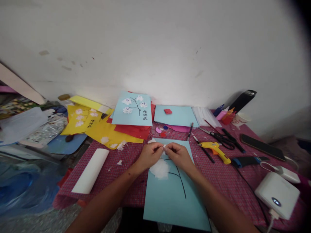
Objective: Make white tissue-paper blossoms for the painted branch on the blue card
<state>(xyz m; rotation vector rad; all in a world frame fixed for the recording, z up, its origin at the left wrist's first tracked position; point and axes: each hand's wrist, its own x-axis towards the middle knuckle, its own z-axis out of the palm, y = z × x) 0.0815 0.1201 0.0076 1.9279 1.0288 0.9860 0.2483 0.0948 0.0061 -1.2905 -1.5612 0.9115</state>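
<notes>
Between my fingertips is a small piece of white tissue paper (pixel 164 146), pinched from both sides. My left hand (pixel 151 153) closes on it from the left and my right hand (pixel 179 155) from the right, thumbs and forefingers nearly meeting. Both hands are over the upper part of a light blue sheet (pixel 170 200). On that sheet a black branch (pixel 182 184) is drawn, partly covered by my right hand and forearm. A round white tissue flower (pixel 159 169) sits at the end of a branch line, just below my left hand.
Finished flower picture (pixel 132 108) leans at the back. Yellow sheets (pixel 114 131) lie left of it, a white roll (pixel 91 171) at front left. To the right are a yellow glue gun (pixel 216 151), black scissors (pixel 222 140), a phone (pixel 262 147) and a white power bank (pixel 277 194) with cables.
</notes>
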